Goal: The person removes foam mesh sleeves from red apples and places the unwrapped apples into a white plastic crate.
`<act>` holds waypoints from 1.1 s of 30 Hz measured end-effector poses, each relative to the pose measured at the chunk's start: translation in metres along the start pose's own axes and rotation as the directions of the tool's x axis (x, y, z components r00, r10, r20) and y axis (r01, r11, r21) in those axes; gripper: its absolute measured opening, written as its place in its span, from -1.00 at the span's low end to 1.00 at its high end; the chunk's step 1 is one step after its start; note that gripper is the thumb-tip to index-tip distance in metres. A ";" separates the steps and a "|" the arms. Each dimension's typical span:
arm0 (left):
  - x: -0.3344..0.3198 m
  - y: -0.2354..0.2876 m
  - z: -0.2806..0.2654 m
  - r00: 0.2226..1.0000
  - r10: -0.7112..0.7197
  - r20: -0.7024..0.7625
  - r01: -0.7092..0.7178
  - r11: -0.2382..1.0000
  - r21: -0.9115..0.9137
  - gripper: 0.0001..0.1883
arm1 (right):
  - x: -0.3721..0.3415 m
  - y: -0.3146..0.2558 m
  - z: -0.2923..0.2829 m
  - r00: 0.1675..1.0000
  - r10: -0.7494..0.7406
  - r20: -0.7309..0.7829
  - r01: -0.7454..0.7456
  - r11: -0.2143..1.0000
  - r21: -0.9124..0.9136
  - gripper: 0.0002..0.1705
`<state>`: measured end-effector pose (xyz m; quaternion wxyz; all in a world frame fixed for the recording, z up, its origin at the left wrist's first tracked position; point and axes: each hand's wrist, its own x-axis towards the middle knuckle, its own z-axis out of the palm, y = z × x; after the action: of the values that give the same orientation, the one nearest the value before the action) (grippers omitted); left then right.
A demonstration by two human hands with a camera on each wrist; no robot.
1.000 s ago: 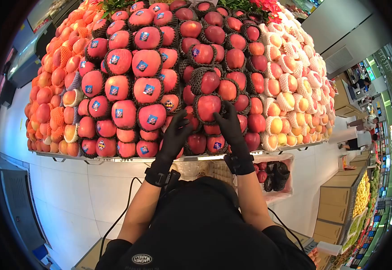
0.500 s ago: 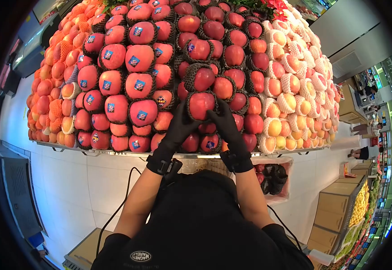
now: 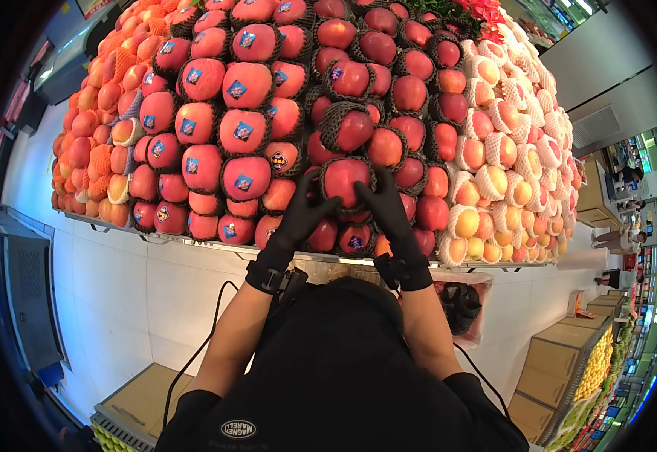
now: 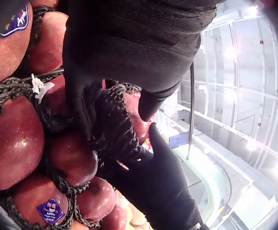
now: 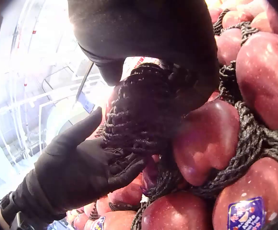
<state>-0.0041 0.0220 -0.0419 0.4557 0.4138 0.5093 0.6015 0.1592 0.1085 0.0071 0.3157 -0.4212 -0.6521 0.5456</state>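
Note:
A large red apple (image 3: 346,183) in a black foam net sits between the two black-gloved hands near the front of the heap in the head view. My left hand (image 3: 304,215) grips its left side, and my right hand (image 3: 387,211) grips the right, with both thumbs on the near face. The left wrist view shows the black net (image 4: 117,127) wrapped round the fruit, fingers curled about it from both sides. From the right wrist, the netted apple (image 5: 139,108) is close against neighbouring apples (image 5: 208,141), its underside hidden.
Rows of stickered red apples (image 3: 245,132) rise on the left, with orange-netted fruit (image 3: 87,151) beyond. White-netted fruit (image 3: 505,151) fills the right side. A metal ledge (image 3: 215,245) edges the display. On the floor stands a crate (image 3: 483,290) with dark netting inside.
The left hand has come in from beside the apple to grip it, and the right hand has closed in too. The head view has shifted slightly.

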 end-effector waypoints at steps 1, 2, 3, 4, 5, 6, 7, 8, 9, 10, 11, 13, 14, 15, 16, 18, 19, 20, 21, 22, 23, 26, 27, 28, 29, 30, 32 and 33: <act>0.001 -0.001 -0.002 0.999 0.050 -0.008 -0.049 0.997 0.058 -0.36 | 0.001 0.001 -0.003 1.000 0.005 0.002 -0.005 0.999 -0.032 -0.25; 0.001 0.000 -0.003 0.995 0.100 -0.011 -0.098 0.988 0.117 -0.39 | 0.001 0.003 -0.005 1.000 0.010 0.003 -0.010 0.998 -0.064 -0.24; 0.002 0.001 -0.003 0.996 0.090 -0.013 -0.088 0.993 0.072 -0.42 | 0.002 0.005 -0.006 1.000 0.006 0.002 -0.006 0.999 -0.036 -0.21; 0.003 0.003 -0.003 0.997 0.081 -0.013 -0.080 0.996 0.028 -0.45 | 0.003 0.008 -0.007 1.000 0.000 -0.001 0.000 1.000 -0.007 -0.19; 0.004 0.007 -0.003 0.997 0.072 -0.012 -0.072 0.997 -0.016 -0.49 | 0.004 0.009 -0.006 1.000 -0.006 -0.004 0.006 1.000 0.021 -0.16; 0.004 0.011 -0.003 0.998 0.058 0.001 -0.058 0.998 -0.033 -0.51 | 0.004 0.008 -0.007 0.999 -0.033 0.001 0.033 0.999 0.004 -0.11; 0.004 0.015 -0.002 0.999 0.044 0.015 -0.043 0.998 -0.050 -0.53 | 0.003 0.006 -0.007 0.998 -0.058 0.005 0.058 0.998 -0.012 -0.06; 0.004 0.019 -0.001 0.999 0.027 0.032 -0.025 0.998 -0.066 -0.55 | 0.001 0.001 -0.007 0.997 -0.082 0.009 0.082 0.996 -0.027 0.00; 0.004 0.022 0.001 0.999 0.025 0.046 -0.021 0.995 -0.095 -0.56 | 0.000 -0.004 -0.007 0.994 -0.106 0.019 0.107 0.992 -0.069 0.05; 0.004 0.024 0.004 0.998 0.024 0.061 -0.016 0.992 -0.124 -0.56 | -0.001 -0.011 -0.006 0.991 -0.129 0.030 0.132 0.985 -0.111 0.10; 0.004 0.025 0.007 0.997 0.023 0.076 -0.011 0.988 -0.152 -0.57 | -0.003 -0.017 -0.006 0.988 -0.152 0.042 0.157 0.976 -0.152 0.16; 0.005 0.019 0.012 0.995 0.098 0.025 -0.095 0.990 -0.101 -0.57 | -0.008 -0.030 -0.006 0.984 -0.178 0.014 0.178 0.983 -0.051 0.20; 0.006 0.019 0.014 0.990 0.139 0.000 -0.139 0.988 -0.072 -0.57 | -0.009 -0.032 -0.006 0.981 -0.192 0.001 0.192 0.981 0.001 0.22; 0.007 0.020 0.016 0.992 0.127 -0.023 -0.128 0.989 -0.072 -0.57 | -0.009 -0.031 -0.005 0.978 -0.207 -0.024 0.206 0.977 -0.048 0.22; 0.007 0.021 0.018 0.992 0.115 -0.047 -0.118 0.990 -0.073 -0.56 | -0.009 -0.030 -0.003 0.974 -0.223 -0.048 0.218 0.971 -0.098 0.23; 0.007 0.023 0.022 0.988 0.128 -0.085 -0.133 0.990 -0.055 -0.58 | -0.010 -0.024 0.002 0.965 -0.247 -0.086 0.229 0.957 -0.176 0.23; 0.009 0.024 0.024 0.983 0.155 -0.100 -0.160 0.987 -0.036 -0.60 | -0.011 -0.019 0.004 0.962 -0.255 -0.099 0.231 0.951 -0.204 0.22; 0.011 0.025 0.025 0.977 0.183 -0.114 -0.186 0.982 -0.016 -0.62 | -0.011 -0.017 0.006 0.958 -0.264 -0.113 0.233 0.944 -0.232 0.21; 0.013 0.026 0.022 0.988 0.098 -0.120 -0.107 0.992 -0.066 -0.63 | -0.012 -0.017 0.006 0.955 -0.280 -0.095 0.245 0.931 -0.271 0.19; 0.015 0.028 0.019 0.993 0.012 -0.122 -0.026 0.993 -0.117 -0.65 | -0.012 -0.020 0.004 0.953 -0.293 -0.079 0.256 0.916 -0.310 0.17; 0.015 0.032 0.016 0.990 -0.075 -0.117 0.055 0.984 -0.167 -0.66 | -0.013 -0.023 0.003 0.950 -0.305 -0.062 0.266 0.899 -0.347 0.15; 0.015 0.044 0.008 0.987 -0.129 -0.100 0.111 0.980 -0.168 -0.72 | -0.016 -0.030 0.005 0.960 -0.276 -0.052 0.245 0.915 -0.320 0.15; 0.017 0.041 0.005 0.987 -0.113 -0.115 0.094 0.982 -0.161 -0.73 | -0.017 -0.031 0.007 0.965 -0.259 -0.044 0.241 0.939 -0.247 0.13; 0.020 0.035 0.003 0.987 -0.096 -0.130 0.075 0.985 -0.154 -0.74 | -0.018 -0.033 0.010 0.969 -0.246 -0.035 0.236 0.956 -0.172 0.10; 0.022 0.028 0.001 0.986 -0.078 -0.145 0.057 0.988 -0.147 -0.74 | -0.018 -0.035 0.011 0.972 -0.233 -0.024 0.230 0.968 -0.097 0.07; 0.024 0.021 -0.002 0.988 -0.034 -0.153 0.018 0.995 -0.102 -0.75 | -0.019 -0.036 0.012 0.970 -0.244 -0.014 0.241 0.965 -0.105 0.07; 0.027 0.014 -0.005 0.985 0.056 -0.162 -0.059 0.998 -0.013 -0.75 | -0.020 -0.038 0.011 0.964 -0.264 0.004 0.263 0.957 -0.123 0.07; 0.026 0.015 -0.004 0.981 0.076 -0.181 -0.085 0.995 -0.043 -0.75 | -0.021 -0.039 0.010 0.968 -0.251 -0.015 0.245 0.957 -0.156 0.07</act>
<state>-0.0162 0.0455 -0.0266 0.3938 0.3666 0.5156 0.6668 0.1515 0.0834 0.0437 0.3596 -0.3685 -0.7342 0.4426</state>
